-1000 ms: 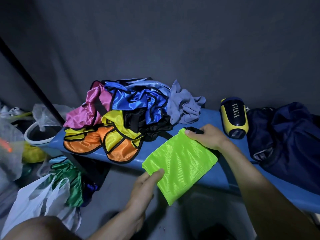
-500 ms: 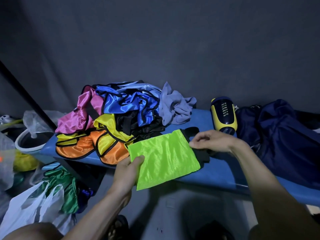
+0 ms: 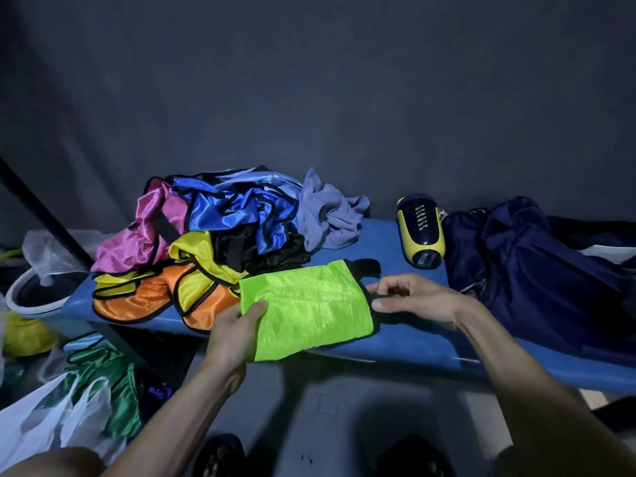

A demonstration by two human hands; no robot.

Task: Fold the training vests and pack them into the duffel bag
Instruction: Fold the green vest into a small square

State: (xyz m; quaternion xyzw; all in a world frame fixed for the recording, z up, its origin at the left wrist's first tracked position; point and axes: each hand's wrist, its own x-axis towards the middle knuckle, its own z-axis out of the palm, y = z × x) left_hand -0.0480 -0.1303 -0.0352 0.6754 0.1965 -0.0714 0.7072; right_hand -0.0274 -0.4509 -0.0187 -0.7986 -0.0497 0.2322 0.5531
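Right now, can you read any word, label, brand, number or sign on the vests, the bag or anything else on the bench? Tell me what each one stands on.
No text reads legibly.
Yellow and dark speaker: a row of pale marks down its top, too small and blurred to read.
Green vest, vest pile, navy duffel bag: no print visible.
White plastic bag: none visible.
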